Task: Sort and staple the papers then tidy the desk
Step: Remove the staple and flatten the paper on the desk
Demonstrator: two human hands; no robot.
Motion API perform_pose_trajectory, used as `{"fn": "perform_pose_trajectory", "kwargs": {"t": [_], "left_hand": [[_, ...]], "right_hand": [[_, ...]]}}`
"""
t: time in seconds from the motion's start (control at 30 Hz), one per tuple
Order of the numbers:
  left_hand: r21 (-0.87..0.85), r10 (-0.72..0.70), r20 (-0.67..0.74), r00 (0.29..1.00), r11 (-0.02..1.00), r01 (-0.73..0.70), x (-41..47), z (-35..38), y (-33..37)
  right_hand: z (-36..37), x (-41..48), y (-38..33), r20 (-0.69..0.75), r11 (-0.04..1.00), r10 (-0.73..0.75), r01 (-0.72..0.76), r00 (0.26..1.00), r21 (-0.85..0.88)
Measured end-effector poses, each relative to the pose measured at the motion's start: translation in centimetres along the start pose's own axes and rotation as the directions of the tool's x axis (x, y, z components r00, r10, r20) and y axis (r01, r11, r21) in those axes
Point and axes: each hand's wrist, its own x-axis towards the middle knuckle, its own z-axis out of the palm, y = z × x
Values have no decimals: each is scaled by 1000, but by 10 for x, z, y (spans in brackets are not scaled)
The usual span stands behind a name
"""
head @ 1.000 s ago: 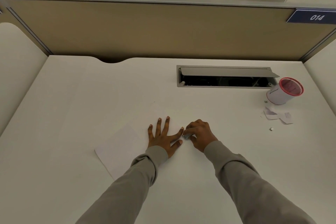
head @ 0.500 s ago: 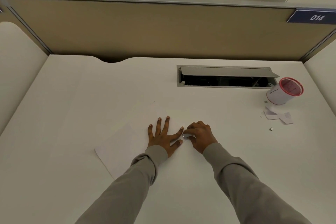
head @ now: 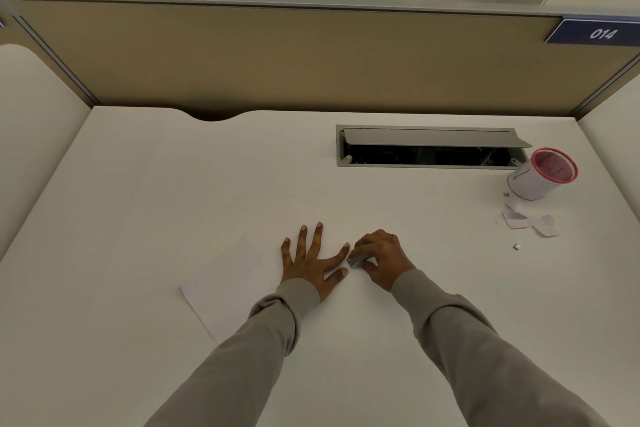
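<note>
Left hand (head: 311, 260) flat on papers (head: 235, 284); right hand (head: 379, 258) pinches small stapler (head: 356, 260) at corner. Stapling underway; scraps (head: 530, 220) uncleared.

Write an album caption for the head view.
Left hand presses papers flat on the desk; right hand pinches a small grey object.

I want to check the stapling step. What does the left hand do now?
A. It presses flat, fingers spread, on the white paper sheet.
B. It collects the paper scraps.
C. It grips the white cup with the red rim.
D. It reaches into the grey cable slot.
A: the left hand lies flat, fingers spread, on the white paper sheet; the right hand holds a small grey metal object beside it.
</note>
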Motion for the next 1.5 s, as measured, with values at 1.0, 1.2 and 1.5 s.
{"fn": "perform_pose_trajectory", "kwargs": {"t": [1.0,1.2,1.5], "left_hand": [[-8,4,14,1000,1000,-4,1,0,-1],[-29,-1,11,1000,1000,1,1,1,-1],[-20,-14,12,1000,1000,15,1,1,0]], "right_hand": [[-4,6,2,83,1000,-3,5,997,-27],[2,3,-5,-1,1000,-1,1,1000,-28],[1,2,1,143,978,130,-103,981,-183]]}}
